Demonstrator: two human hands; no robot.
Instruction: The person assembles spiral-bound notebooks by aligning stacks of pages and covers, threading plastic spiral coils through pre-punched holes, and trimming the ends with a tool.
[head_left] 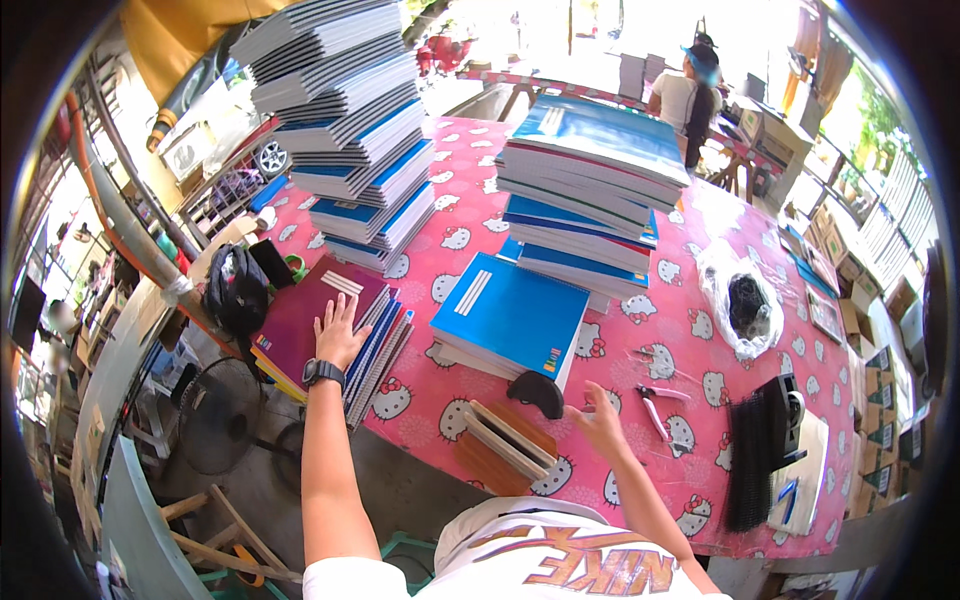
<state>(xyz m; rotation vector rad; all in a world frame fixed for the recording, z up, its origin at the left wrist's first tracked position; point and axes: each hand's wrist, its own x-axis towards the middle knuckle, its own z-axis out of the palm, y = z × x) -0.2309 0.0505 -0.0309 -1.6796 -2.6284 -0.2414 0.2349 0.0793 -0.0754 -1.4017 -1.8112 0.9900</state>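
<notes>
My left hand (340, 335) lies with fingers spread on the maroon cover of a stack of spiral notebooks (325, 290) at the table's left edge. My right hand (602, 420) holds nothing; its fingers are apart, just right of a black rounded object (537, 394) whose kind I cannot make out. That object sits at the front edge of a low pile of blue-covered notebooks (515, 310). Below it is a wooden block with a long slot (507, 446). Pliers with pink handles (660, 412) lie to the right of my right hand.
A tall notebook stack (350, 130) rises at the far left, another (590, 190) behind the blue pile. To the right are a clear plastic bag (740, 300) with black contents and a bundle of black plastic coils (750, 460). A fan (220, 415) stands left; a person (680, 100) sits far back.
</notes>
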